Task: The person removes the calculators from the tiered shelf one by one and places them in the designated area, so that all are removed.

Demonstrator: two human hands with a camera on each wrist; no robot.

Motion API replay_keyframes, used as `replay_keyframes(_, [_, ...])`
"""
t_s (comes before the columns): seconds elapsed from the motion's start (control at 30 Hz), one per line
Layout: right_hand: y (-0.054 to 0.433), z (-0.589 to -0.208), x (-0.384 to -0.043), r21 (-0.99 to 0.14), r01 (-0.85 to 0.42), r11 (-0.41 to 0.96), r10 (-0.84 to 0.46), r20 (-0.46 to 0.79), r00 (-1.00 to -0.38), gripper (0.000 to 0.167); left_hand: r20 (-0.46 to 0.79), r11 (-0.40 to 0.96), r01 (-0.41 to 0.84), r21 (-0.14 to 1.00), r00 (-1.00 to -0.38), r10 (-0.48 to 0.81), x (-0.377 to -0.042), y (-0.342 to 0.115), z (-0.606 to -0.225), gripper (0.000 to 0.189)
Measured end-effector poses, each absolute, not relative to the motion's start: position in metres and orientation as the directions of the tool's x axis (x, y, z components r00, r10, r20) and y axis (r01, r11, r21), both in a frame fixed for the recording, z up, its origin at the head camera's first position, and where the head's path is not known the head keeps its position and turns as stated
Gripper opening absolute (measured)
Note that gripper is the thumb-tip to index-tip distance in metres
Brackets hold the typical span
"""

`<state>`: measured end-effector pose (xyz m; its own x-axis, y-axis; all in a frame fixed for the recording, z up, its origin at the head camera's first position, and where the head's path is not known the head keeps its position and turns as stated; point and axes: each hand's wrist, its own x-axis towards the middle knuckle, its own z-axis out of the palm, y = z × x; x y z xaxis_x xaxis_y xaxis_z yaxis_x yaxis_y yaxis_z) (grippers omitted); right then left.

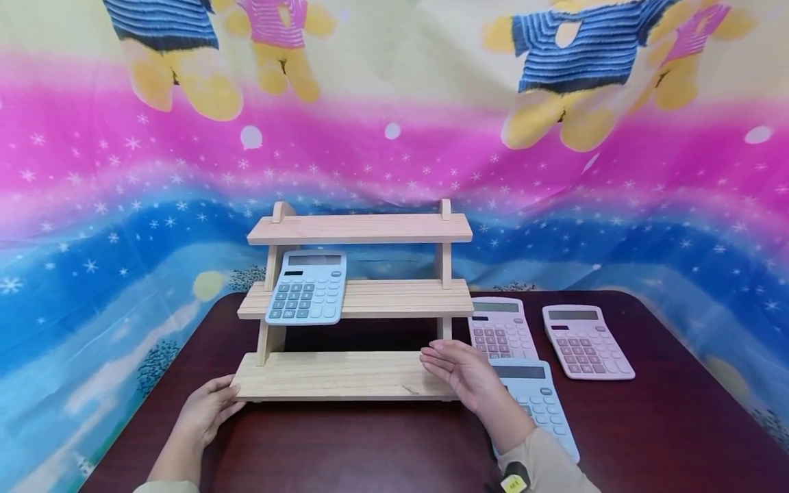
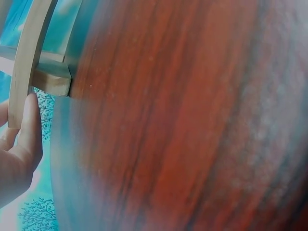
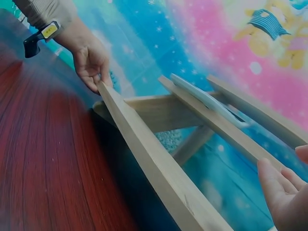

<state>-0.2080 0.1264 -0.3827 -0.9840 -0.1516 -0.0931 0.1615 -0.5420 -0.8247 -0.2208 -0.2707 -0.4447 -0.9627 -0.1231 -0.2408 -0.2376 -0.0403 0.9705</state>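
A three-tier wooden shelf (image 1: pixel 345 376) stands on the table. With thumb and fingers, my left hand (image 1: pixel 206 412) pinches the left end of its bottom board; the left wrist view shows the thumb (image 2: pixel 32 127) against the wood. My right hand (image 1: pixel 467 376) has its fingers extended over the bottom board's right end, holding nothing; whether it touches the board I cannot tell. On the middle tier, a light blue calculator (image 1: pixel 308 287) leans back at the left. Another blue calculator (image 1: pixel 536 397) lies on the table, partly hidden by my right wrist.
Two pink calculators lie right of the shelf: one pink calculator (image 1: pixel 502 329) close to it, overlapped by the blue one, and another pink calculator (image 1: pixel 588 342) farther right. The dark red table (image 1: pixel 333 452) reaches back to a printed cloth backdrop (image 1: pixel 394 157).
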Motion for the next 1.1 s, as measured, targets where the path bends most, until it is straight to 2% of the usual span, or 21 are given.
replay_keyframes(0.6, [0.085, -0.38, -0.228, -0.796, 0.149, -0.587, -0.151, -0.073, -0.986, 0.02, -0.258, -0.032, -0.256, 0.966, -0.96, -0.111, -0.223, -0.271, -0.445, 0.059])
replay_keyframes(1.1, [0.051, -0.374, -0.244, -0.815, 0.153, -0.559, -0.189, -0.055, -0.98, 0.006, -0.307, -0.054, -0.302, 0.952, -0.944, -0.123, -0.223, -0.271, -0.444, 0.064])
